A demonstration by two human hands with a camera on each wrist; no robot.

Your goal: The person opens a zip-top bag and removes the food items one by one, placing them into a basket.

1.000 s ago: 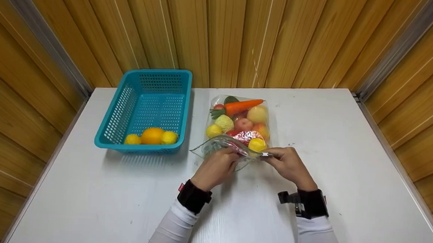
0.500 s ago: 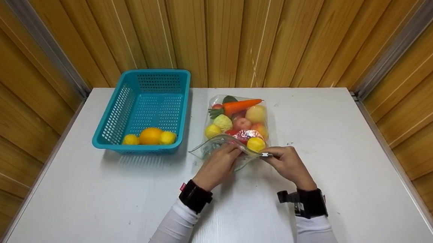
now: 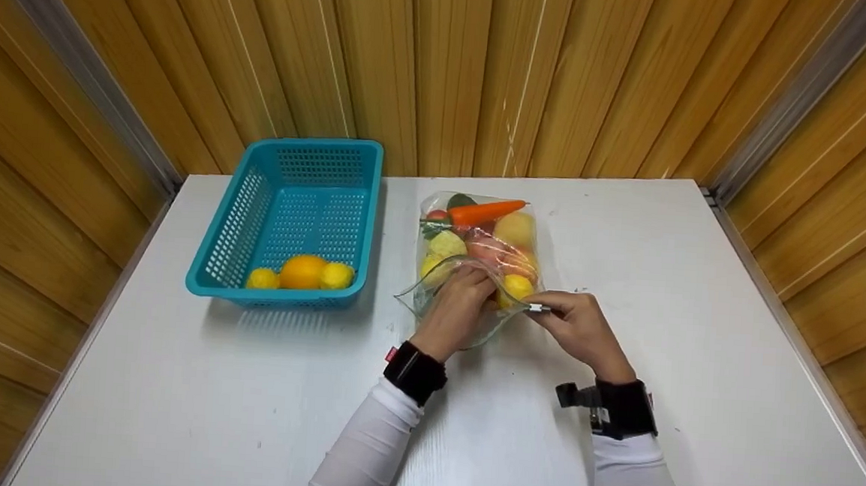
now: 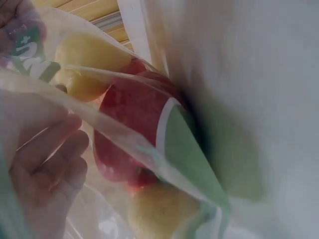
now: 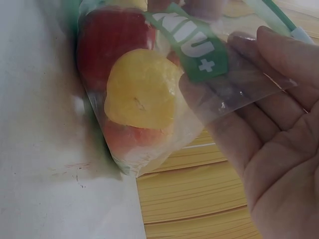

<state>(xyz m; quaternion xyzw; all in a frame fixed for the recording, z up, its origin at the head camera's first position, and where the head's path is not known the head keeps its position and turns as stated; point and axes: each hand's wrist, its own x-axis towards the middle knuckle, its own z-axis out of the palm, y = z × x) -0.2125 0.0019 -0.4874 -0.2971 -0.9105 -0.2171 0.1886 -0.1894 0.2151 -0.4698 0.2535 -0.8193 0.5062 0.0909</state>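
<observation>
The clear rectangular plastic zip bag (image 3: 488,332), holding mixed-colour fruit and vegetables (image 3: 513,230), lies on the white worktop (image 3: 205,409). Its mouth gapes wider than a moment ago: the left hand (image 3: 459,308) has pushed deeper in, fingers loosely bent, seemingly gripping nothing, probably bringing the contents within reach. The right hand (image 3: 578,328) still pinches the mouth's edge. A turquoise rectangular plastic basket (image 3: 275,296) stands leftward; yellow-brown wood-grained panels (image 3: 451,71) enclose everything.
</observation>
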